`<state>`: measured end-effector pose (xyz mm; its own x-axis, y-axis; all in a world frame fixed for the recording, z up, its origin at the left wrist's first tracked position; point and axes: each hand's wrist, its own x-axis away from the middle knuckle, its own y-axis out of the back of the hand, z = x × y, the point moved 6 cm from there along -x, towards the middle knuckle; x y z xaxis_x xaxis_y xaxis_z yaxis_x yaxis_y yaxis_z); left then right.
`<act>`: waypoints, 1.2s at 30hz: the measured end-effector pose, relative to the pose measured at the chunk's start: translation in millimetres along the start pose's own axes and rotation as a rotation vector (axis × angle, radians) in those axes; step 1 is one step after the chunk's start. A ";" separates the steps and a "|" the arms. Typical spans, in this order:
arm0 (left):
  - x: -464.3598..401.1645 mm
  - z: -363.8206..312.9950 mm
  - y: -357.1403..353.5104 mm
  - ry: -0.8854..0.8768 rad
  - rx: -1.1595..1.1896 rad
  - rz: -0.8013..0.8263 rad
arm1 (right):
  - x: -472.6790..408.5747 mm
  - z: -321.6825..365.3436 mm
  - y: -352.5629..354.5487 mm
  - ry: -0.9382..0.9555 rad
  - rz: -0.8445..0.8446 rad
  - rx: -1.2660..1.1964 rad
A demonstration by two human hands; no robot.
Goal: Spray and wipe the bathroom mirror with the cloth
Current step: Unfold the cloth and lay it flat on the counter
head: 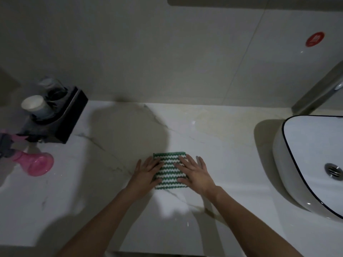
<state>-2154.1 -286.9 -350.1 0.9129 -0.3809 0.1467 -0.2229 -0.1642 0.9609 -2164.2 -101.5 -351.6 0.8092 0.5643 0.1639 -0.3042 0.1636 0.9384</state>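
Observation:
A folded cloth (169, 171) with green and white zigzag stripes lies flat on the white marble counter (115, 149). My left hand (146, 173) rests palm down on its left edge, fingers spread. Over the cloth's right side my right hand (194, 175) lies flat as well. Neither hand grips it. A pink spray bottle (35, 163) lies on its side at the far left of the counter, partly cut off by the frame. Only the lower edge of the mirror (241, 1) shows at the top.
A black holder (61, 117) with a white cup (36, 106) and a glass stands at the back left. A white basin (313, 164) with a metal drain sits on the right, its tap (319, 91) above it. The tiled wall carries a red sticker (315, 39).

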 end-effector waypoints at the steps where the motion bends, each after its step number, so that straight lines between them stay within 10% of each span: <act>1: 1.4 4.9 -5.0 0.009 -0.048 0.025 | 0.8 -2.6 -1.1 -0.002 0.034 0.045; 23: -5.2 6.7 2.2 0.012 -0.161 0.146 | -1.0 -6.7 -4.7 -0.016 0.095 0.090; 36: 49.1 -35.1 10.7 -0.179 0.082 -0.457 | 52.8 4.6 -2.1 0.034 -0.335 -0.014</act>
<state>-2099.7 -275.4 -324.3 0.8519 -0.4027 -0.3349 0.1536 -0.4192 0.8948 -2118.6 -75.8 -343.6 0.8482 0.5038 -0.1634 -0.0315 0.3559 0.9340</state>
